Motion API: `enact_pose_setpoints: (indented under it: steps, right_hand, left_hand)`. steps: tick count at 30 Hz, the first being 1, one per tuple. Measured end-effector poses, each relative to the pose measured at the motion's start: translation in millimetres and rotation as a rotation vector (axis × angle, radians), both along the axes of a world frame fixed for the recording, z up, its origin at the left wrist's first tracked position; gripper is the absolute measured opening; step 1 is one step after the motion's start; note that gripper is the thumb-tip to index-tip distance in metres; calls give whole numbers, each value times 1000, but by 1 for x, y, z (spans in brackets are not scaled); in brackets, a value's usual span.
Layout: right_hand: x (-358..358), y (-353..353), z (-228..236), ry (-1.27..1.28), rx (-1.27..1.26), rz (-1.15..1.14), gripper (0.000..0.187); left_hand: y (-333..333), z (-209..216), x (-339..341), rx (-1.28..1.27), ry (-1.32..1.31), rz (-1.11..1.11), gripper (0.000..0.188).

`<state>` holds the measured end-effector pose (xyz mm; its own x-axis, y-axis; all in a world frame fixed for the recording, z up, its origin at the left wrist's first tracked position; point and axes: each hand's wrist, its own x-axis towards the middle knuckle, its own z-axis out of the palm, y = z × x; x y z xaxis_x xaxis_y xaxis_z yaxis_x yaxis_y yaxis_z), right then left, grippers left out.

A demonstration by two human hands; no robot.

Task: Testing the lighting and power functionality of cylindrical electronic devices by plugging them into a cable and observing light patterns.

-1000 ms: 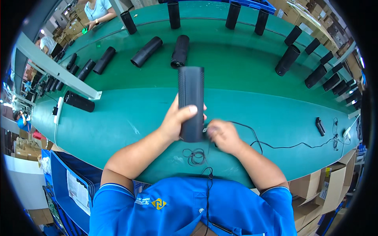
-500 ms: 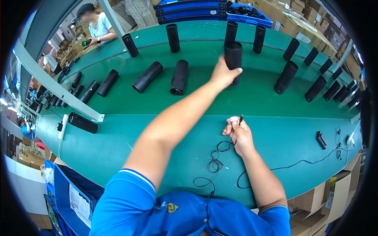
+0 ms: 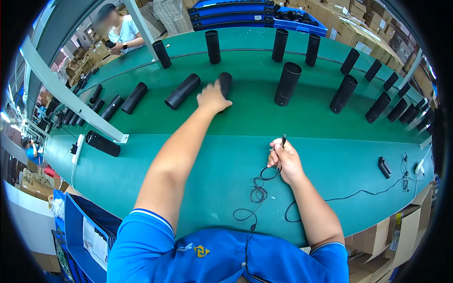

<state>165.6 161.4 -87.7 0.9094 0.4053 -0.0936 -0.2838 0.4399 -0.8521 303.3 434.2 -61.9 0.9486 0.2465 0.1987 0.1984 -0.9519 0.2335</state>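
My left hand [image 3: 213, 98] reaches across the green bench, fingers spread and slightly blurred. It partly covers a black ribbed cylinder [image 3: 225, 83], and whether it touches it is hard to tell. Just left of that lies another black cylinder [image 3: 183, 91]. To the right, a taller black cylinder [image 3: 288, 84] stands upright with its grille-like top showing. My right hand [image 3: 286, 161] is closed near the middle of the bench, pinching a black cable plug [image 3: 283, 139] that points upward. The thin black cable [image 3: 258, 192] hangs in loops below it.
More black cylinders stand in rows to the right, such as one cylinder [image 3: 343, 94]; others lie at left. A grey metal post [image 3: 71, 89] rises at left beside a white power strip [image 3: 78, 150]. A small black angled piece [image 3: 384, 167] lies right. One person [image 3: 123, 30] works across the bench.
My left hand has let go of the tall cylinder, which now stands alone, and has moved left to the neighbouring cylinder. My right hand keeps the plug almost in place.
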Motion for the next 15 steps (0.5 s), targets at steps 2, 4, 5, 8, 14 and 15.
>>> enact_pose_setpoints:
  steps: [2,4,5,8,14,15]
  right_hand:
    - [-2,1,6,24,12,21,16]
    - [-5,4,15,101,-2,45,16]
    - [-9,7,18,143,-6,55,16]
    - [-21,10,34,196,-27,142,16]
    - [-52,22,65,165,-128,490,18]
    - [-56,23,69,146,-151,525,19]
  left_hand:
    - [29,-1,-18,-411,187,-40,80]
    - [36,-7,-49,-586,155,-94,74]
    - [36,-12,-67,-1333,127,-169,67]
    - [11,3,-138,-2362,114,-423,52]
    - [-14,10,-219,-2415,47,-521,54]
    - [-18,15,-225,-2429,49,-568,53]
